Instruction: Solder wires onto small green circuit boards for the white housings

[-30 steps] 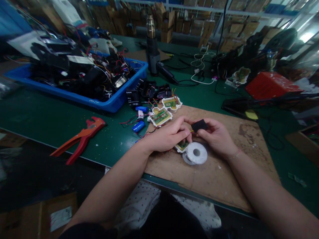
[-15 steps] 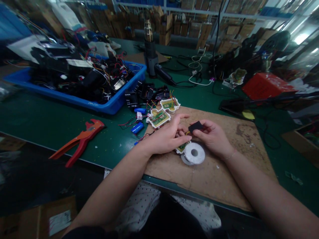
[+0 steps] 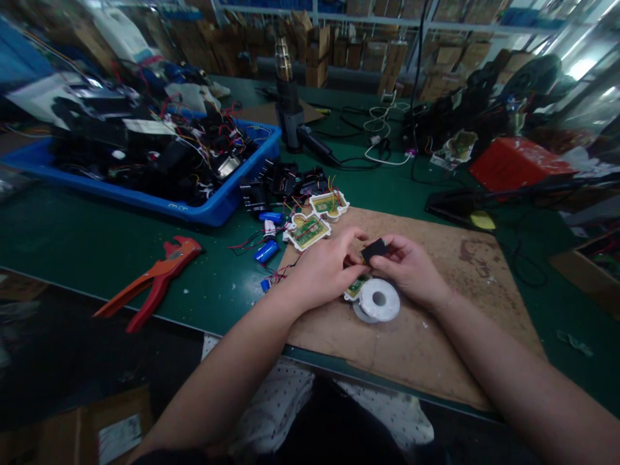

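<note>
My right hand (image 3: 411, 268) pinches a small black block (image 3: 374, 249) above the brown board (image 3: 460, 303). My left hand (image 3: 322, 268) has its fingers curled, fingertips meeting the black block's left side where short wires show. Under both hands lie a white solder spool (image 3: 380, 300) and a small green circuit board in a white frame (image 3: 355, 287).
Two more white-framed circuit boards (image 3: 310, 229) and blue cylindrical cells (image 3: 267, 250) lie left of the board. A blue bin (image 3: 203, 210) full of wired black parts stands at the left, red-orange cutters (image 3: 155, 274) near the table edge. A heat gun (image 3: 290, 110) and a red box (image 3: 513, 165) stand behind.
My left hand's fingers, spread half a second ago, have curled back onto the black block. The block has turned slightly in my right hand.
</note>
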A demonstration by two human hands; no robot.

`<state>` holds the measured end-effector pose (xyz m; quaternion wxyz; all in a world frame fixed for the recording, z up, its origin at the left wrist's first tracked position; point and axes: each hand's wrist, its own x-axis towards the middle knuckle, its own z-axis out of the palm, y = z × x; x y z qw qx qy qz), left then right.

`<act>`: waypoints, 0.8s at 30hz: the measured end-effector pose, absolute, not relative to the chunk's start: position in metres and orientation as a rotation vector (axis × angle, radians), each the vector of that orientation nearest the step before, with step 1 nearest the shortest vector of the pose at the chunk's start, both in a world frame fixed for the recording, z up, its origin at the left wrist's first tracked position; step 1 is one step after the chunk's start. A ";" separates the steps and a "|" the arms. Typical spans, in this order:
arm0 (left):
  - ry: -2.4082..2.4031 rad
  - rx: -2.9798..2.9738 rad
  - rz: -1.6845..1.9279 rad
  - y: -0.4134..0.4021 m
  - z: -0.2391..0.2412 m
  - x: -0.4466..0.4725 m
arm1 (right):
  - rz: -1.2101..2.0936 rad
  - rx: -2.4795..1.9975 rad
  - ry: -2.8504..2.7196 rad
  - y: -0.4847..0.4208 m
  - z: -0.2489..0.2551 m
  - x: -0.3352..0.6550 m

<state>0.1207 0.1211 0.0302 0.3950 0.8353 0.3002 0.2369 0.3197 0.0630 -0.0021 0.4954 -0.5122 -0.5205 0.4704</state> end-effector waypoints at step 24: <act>0.836 2.389 0.819 0.124 0.025 0.126 | 0.866 -1.461 -1.675 0.070 0.000 0.317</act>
